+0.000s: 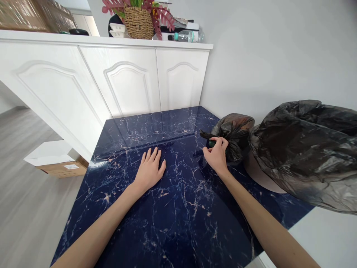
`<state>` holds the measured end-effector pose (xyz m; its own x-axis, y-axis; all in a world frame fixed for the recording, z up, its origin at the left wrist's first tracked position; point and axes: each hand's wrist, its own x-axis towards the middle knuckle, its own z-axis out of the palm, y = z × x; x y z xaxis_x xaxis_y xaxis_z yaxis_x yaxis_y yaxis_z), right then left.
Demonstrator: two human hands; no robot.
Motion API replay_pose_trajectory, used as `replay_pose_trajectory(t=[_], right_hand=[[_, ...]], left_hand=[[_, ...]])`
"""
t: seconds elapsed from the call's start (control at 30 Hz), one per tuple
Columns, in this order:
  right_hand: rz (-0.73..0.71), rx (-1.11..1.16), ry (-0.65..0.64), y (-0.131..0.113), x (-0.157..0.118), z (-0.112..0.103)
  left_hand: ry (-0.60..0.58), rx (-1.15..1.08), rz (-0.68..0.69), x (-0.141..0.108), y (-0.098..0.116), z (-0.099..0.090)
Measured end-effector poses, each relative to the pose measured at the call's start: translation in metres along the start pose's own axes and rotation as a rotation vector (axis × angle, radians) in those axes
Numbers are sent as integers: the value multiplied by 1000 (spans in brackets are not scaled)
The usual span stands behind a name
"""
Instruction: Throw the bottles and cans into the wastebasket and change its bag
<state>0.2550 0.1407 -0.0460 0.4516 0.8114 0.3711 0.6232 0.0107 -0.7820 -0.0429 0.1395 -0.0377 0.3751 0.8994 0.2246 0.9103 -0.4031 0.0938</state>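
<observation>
My left hand (pixel 150 167) lies flat on the dark blue marble-patterned tabletop (pixel 178 208), fingers stretched out and holding nothing. Over at the right, my right hand (pixel 217 154) is curled, with thumb and fingertips closed around something small, dark and greenish that I cannot make out. Right behind those fingers sits a knotted black plastic bag (pixel 237 130), its twisted end pointing left. Whether my fingers also touch this bag is hidden. Beside it stands a pale round bin (pixel 260 173) lined with a large black bin bag (pixel 309 145) that hangs over its rim.
White cabinets (pixel 128 83) stand against the table's far edge. On top are a woven basket (pixel 138 22) with leafy plants, a plastic bottle (pixel 185 36) and a wrapped carton (pixel 30 16). A cardboard box (pixel 60 160) is on the floor at left. A grey wall (pixel 264 56) rises at right.
</observation>
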Motion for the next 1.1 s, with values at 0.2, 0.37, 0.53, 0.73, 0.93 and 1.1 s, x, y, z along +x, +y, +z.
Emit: replay_pose_trajectory(t=[0.2, 0.37, 0.53, 0.73, 0.93, 1.1], right_hand=[[-12, 1, -12, -3, -1, -1], [-17, -4, -12, -4, -2, -1], [-20, -10, -20, -6, -3, 0], [-27, -34, -32, -12, -8, 0], [-47, -26, -48, -16, -11, 1], [-73, 17, -70, -18, -14, 3]], left_hand=[[27, -11, 4, 0, -2, 4], [51, -19, 5, 0, -2, 6], [68, -29, 10, 0, -3, 8], [68, -28, 18, 0, -4, 9], [63, -28, 14, 0, -3, 7], [53, -24, 16, 0, -3, 6]])
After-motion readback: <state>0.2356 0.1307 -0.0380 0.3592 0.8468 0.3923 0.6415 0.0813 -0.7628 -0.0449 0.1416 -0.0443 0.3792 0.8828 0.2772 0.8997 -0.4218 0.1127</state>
